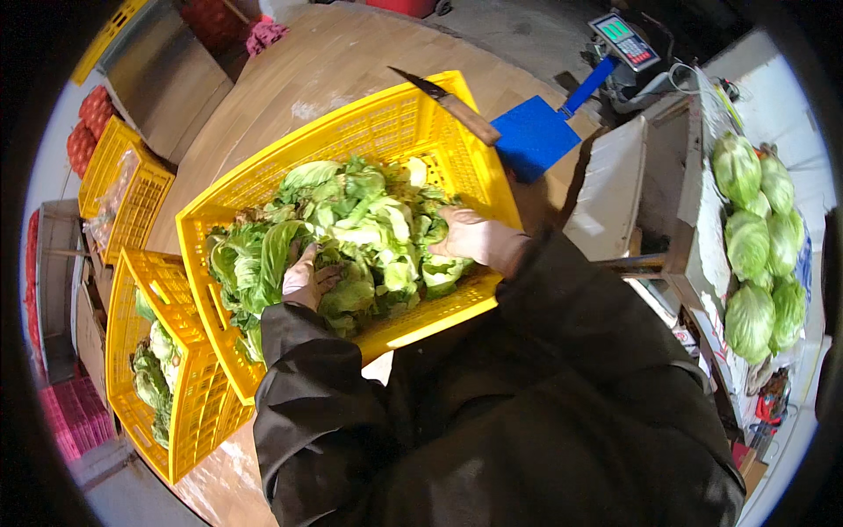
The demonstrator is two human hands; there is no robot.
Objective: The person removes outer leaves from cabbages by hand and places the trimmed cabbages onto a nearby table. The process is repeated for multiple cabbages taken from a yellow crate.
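Before me a large yellow plastic crate (461, 309) holds a heap of loose green cabbage leaves (369, 217). My left hand (304, 277) is down among the leaves on the left side, its fingers partly hidden by them. On the right side of the heap, my right hand (475, 238) presses against the leaves, fingertips partly covered. Whether either hand grips a leaf does not show. A knife with a wooden handle (469, 118) lies across the far right rim of the crate, its dark blade pointing away to the left.
A second yellow crate (176, 421) with leaves stands at the left. Beyond the right rim is a blue platform scale (537, 135). Several whole cabbages (747, 244) are stacked on the right-hand table. Another yellow crate (141, 204) and red net sacks (95, 109) are farther left.
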